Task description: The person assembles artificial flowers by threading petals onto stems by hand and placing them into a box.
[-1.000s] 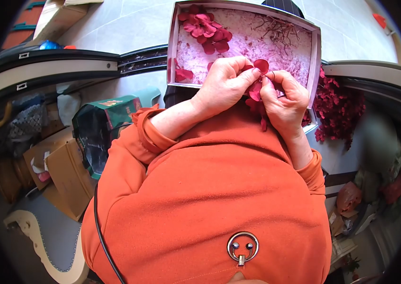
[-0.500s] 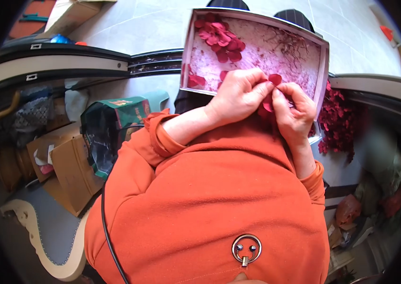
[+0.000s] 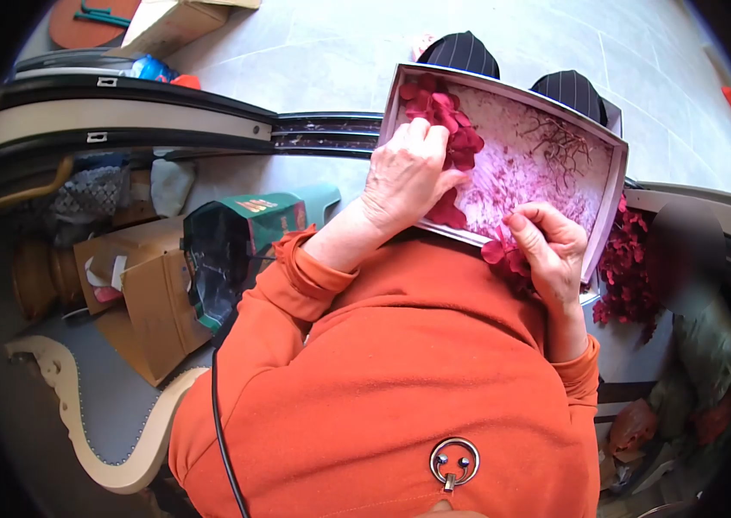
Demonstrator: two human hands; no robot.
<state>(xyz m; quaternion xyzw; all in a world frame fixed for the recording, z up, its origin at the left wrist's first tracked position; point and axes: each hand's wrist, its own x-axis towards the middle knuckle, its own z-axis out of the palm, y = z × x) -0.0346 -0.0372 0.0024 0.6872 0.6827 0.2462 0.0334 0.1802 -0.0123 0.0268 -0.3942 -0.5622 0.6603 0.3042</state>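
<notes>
A shallow box (image 3: 620, 177) with a pinkish, scrap-strewn bottom rests across my lap. My left hand (image 3: 408, 173) is over its left side, fingers curled down at the crimson petals (image 3: 466, 142); what the fingertips hold, if anything, is hidden. Near the box's lower edge my right hand (image 3: 548, 246) is closed, thumb against the fingers, on a red flower piece (image 3: 503, 252) that hangs below the fingertips. Thin brown stems (image 3: 560, 142) lie in a tangle in the box's upper right part.
Dark red flowers (image 3: 624, 268) hang in a bunch right of the box. At the left are a green bag (image 3: 244, 216), an open cardboard box (image 3: 154, 302) and a curved cream-framed piece (image 3: 80, 440). A door track (image 3: 326, 123) crosses the floor.
My hands have moved apart. The left has gone up and left to the petals in the box; the right has lowered, holding the flower piece. The view has shifted slightly.
</notes>
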